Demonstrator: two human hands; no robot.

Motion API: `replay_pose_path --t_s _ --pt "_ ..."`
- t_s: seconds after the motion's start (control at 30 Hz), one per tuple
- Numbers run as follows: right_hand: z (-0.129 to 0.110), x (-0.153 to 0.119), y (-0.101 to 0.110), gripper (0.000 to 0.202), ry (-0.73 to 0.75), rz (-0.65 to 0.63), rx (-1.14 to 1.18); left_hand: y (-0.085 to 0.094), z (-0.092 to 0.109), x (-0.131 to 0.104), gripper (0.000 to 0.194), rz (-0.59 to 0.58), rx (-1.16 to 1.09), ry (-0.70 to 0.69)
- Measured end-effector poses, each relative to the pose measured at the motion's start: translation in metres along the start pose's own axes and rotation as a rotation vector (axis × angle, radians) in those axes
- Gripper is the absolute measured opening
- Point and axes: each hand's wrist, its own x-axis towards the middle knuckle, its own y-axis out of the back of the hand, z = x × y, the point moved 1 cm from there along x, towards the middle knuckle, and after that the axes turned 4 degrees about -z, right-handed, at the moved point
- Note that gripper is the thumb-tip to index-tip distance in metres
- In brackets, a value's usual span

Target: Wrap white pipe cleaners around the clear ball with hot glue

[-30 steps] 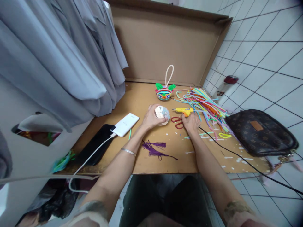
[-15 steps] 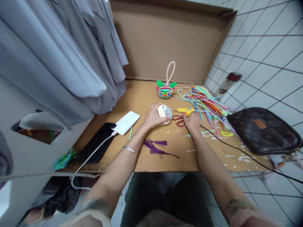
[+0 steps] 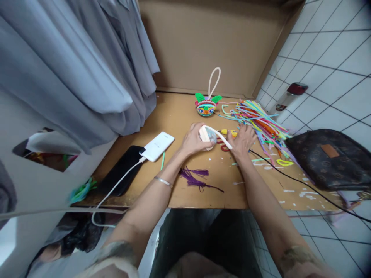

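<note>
My left hand [image 3: 194, 139] is closed around a clear round ball [image 3: 211, 136] partly covered with cream pipe cleaner. A loose white pipe cleaner strip [image 3: 222, 136] arches from the top of the ball to the base of my right thumb. My right hand [image 3: 243, 141] is spread palm down, partly covering a yellow glue gun [image 3: 227, 132]; its fingertips reach the near edge of the pipe cleaner pile [image 3: 257, 119]. Red-handled scissors [image 3: 224, 148] lie between the hands, partly hidden. Purple tassels [image 3: 194, 178] rest nearer the table's front edge.
Behind the hands sits a colourful lion-head ornament [image 3: 206, 108] with a white loop. A white power bank [image 3: 159, 146] and black phone [image 3: 123, 172] lie left. A dark handbag [image 3: 327, 158] and a red-capped bottle [image 3: 291, 94] stand right. The black cord [image 3: 285, 175] crosses the table's right side.
My right hand has loosened from around the glue gun and spread its fingers. The white strip now stretches out from the ball towards it. The whole view has shifted slightly.
</note>
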Motion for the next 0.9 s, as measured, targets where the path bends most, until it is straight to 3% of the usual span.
replay_pose_path --t_s 0.13,0.3,0.53,0.67,0.8,0.9 --pt "-0.005 0.001 0.002 0.045 0.052 0.033 0.209 0.002 0.0 0.0 0.068 0.009 -0.021 0.008" --pt "-0.014 -0.006 0.001 0.042 0.146 0.034 0.295 0.001 0.001 0.001 0.069 -0.005 -0.032 -0.018" --pt "0.008 0.008 0.005 0.039 -0.214 0.045 0.296 0.004 -0.006 0.006 0.067 0.061 -0.086 0.019" --pt "0.016 0.014 0.008 0.04 -0.323 -0.087 0.254 0.005 -0.009 0.007 0.064 0.059 -0.138 0.101" --pt "0.006 0.008 0.007 0.05 -0.215 -0.228 0.02 0.005 -0.008 0.006 0.065 0.035 -0.127 0.111" --pt "0.001 0.004 0.007 0.058 -0.218 -0.283 -0.115 0.004 -0.006 0.005 0.067 0.025 -0.114 0.114"
